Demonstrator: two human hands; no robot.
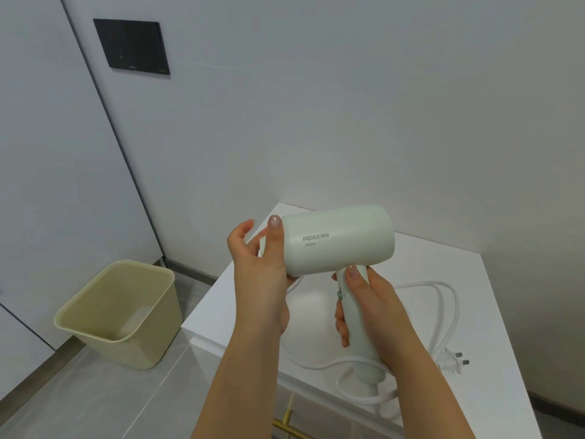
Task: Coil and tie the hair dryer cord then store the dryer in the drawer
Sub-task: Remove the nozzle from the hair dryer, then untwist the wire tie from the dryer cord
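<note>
- You hold a pale green plastic hair dryer [338, 239] in the air above a white cabinet top [443, 255]. Its fat barrel lies roughly level and its handle points down towards you.
- Your right hand [373, 312] is wrapped round the handle, fingers curled across its front and thumb up near the joint with the barrel, just above a small green switch.
- Your left hand [259, 274] is cupped at the barrel's left end. The thumb stands straight against the rim and the fingers are spread and loosely bent, closed round nothing that can be made out.
- Grey lettering on the barrel's side reads "POREE" with "1800W" beneath.
- A white rubber power cord [443, 286] runs from the base of the handle and lies uncoiled in loose loops on the cabinet top – no tie on it.
- The cord's white plug [456, 359] rests near the right front edge, prongs pointing right.
- A brass-coloured metal bar [285, 426] shows below the cabinet's front edge, between your forearms.
- A beige plastic waste bin [95, 312] stands on the grey floor to the left, well apart from the cabinet.
- A black rectangular panel [133, 45] is set in the pale wall, upper left.
</note>
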